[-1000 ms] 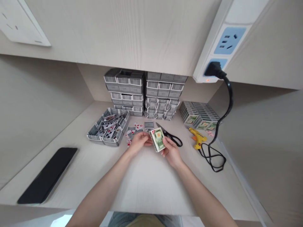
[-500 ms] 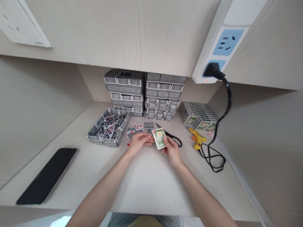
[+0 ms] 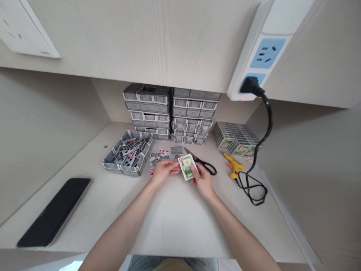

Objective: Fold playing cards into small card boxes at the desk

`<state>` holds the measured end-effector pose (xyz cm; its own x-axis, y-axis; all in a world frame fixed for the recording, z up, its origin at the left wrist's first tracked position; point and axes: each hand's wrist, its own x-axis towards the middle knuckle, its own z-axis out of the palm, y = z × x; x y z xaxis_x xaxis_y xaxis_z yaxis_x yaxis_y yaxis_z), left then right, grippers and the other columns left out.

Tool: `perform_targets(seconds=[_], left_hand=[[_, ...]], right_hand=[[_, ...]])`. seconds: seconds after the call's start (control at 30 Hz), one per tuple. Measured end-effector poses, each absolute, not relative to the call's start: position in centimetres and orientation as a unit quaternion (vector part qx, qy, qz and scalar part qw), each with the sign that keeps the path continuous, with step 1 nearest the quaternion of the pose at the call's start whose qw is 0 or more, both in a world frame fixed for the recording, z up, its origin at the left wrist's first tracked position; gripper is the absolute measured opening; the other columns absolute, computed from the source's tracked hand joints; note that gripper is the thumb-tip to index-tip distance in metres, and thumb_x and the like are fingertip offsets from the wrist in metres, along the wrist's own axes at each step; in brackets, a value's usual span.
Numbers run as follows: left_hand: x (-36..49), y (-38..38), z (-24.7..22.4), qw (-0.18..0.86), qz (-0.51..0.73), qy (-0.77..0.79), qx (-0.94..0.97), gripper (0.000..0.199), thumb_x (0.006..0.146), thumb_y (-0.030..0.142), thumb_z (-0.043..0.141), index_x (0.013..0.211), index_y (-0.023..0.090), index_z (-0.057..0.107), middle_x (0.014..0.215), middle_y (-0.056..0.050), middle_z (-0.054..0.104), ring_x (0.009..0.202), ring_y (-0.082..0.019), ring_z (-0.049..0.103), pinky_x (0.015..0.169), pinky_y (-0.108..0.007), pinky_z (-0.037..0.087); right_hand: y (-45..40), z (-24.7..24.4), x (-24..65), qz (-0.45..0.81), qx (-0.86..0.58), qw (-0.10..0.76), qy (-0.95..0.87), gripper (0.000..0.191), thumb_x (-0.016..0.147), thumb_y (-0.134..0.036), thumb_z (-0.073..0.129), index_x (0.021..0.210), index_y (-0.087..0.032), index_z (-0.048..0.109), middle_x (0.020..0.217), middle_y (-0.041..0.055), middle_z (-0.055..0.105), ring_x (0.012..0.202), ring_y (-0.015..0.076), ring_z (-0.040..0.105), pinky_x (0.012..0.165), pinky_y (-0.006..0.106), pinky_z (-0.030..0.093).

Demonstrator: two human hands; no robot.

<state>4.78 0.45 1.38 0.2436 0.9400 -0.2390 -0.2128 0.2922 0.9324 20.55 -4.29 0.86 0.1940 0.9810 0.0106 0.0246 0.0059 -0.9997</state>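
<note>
One green-and-cream rectangular card box (image 3: 186, 164), red corner mark, print too small to read; gripped in right hand (image 3: 203, 181), thumb on face, above pale wooden bench (image 3: 180, 222). Left hand (image 3: 163, 173), fingers together, at box's left edge; can't tell if touching. One pair of black-handled scissors (image 3: 209, 168), partly hidden. One yellow plastic glue gun (image 3: 236, 165). Two stacks of grey patterned card trays (image 3: 151, 108), right one's top cut off. Loose playing cards (image 3: 164, 151) overlap, uncountable.

Right hand (image 3: 203, 182) holding a green-faced card box (image 3: 186, 165) above the worktop (image 3: 180, 222); left hand (image 3: 163, 173) just beside it; scissors (image 3: 211, 169) and yellow glue gun (image 3: 235, 165) rightward.
</note>
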Motion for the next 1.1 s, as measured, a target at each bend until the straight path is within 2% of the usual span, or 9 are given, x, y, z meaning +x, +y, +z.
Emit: perform_targets(seconds=[0.3,0.53,0.6,0.7,0.77,0.93,1.1], left_hand=[[4.6,0.7,1.2,0.683,0.429,0.437,0.397,0.024,0.063,0.027,0.071,0.078,0.01,0.064,0.074,-0.009,0.069,0.069,-0.017,0.066,0.077,-0.033,0.053],[4.5,0.8,1.2,0.7,0.466,0.411,0.351,0.02,0.06,0.016,0.072,0.076,0.011,0.062,0.076,-0.005,0.068,0.07,-0.014,0.064,0.08,-0.031,0.052],[4.5,0.8,1.4,0.708,0.468,0.406,0.338,0.02,0.059,0.014,0.072,0.075,0.011,0.061,0.075,-0.005,0.068,0.07,-0.014,0.064,0.08,-0.032,0.051],[4.3,0.9,1.8,0.713,0.481,0.382,0.338,0.02,0.058,0.014,0.072,0.074,0.011,0.061,0.075,-0.005,0.068,0.07,-0.014,0.064,0.08,-0.033,0.05],[4.2,0.9,2.0,0.713,0.491,0.359,0.349,0.021,0.058,0.015,0.073,0.076,0.011,0.062,0.075,-0.004,0.068,0.072,-0.014,0.064,0.081,-0.032,0.05],[4.2,0.6,2.2,0.71,0.478,0.352,0.379,0.026,0.061,0.021,0.071,0.085,0.012,0.066,0.09,-0.008,0.068,0.081,-0.015,0.062,0.083,-0.031,0.047],[4.3,0.5,2.4,0.706,0.46,0.375,0.386,0.024,0.064,0.026,0.069,0.082,0.011,0.068,0.085,-0.009,0.069,0.076,-0.014,0.062,0.078,-0.028,0.048]], right_hand=[[-4.4,1.2,20.5,0.454,-0.53,0.558,-0.449,0.044,0.068,-0.047,0.06,0.102,-0.018,0.061,0.053,-0.0023,0.054,0.034,0.0083,0.039,0.031,0.022,0.032],[-4.5,0.7,20.4,0.438,-0.529,0.56,-0.463,0.041,0.067,-0.04,0.064,0.103,-0.02,0.062,0.063,0.0006,0.061,0.038,0.0097,0.043,0.035,0.023,0.035],[-4.7,0.6,20.3,0.405,-0.529,0.567,-0.485,0.039,0.066,-0.038,0.065,0.102,-0.022,0.062,0.074,0.0029,0.064,0.047,0.0126,0.05,0.041,0.025,0.04],[-5.0,0.6,20.4,0.337,-0.518,0.574,-0.538,0.039,0.064,-0.033,0.067,0.102,-0.023,0.061,0.096,0.0062,0.063,0.075,0.0195,0.058,0.06,0.029,0.047],[-5.2,0.7,20.4,0.333,-0.504,0.564,-0.563,0.038,0.066,-0.032,0.066,0.102,-0.023,0.059,0.097,0.0065,0.062,0.081,0.0203,0.057,0.066,0.029,0.047],[-5.0,0.7,20.1,0.467,-0.473,0.553,-0.502,0.036,0.07,-0.039,0.062,0.1,-0.022,0.053,0.077,0.0024,0.062,0.05,0.0123,0.052,0.042,0.023,0.041],[-4.6,1.0,19.9,0.562,-0.458,0.544,-0.423,0.037,0.068,-0.047,0.063,0.089,-0.017,0.055,0.055,-0.0023,0.057,0.035,0.0088,0.044,0.034,0.021,0.033]])
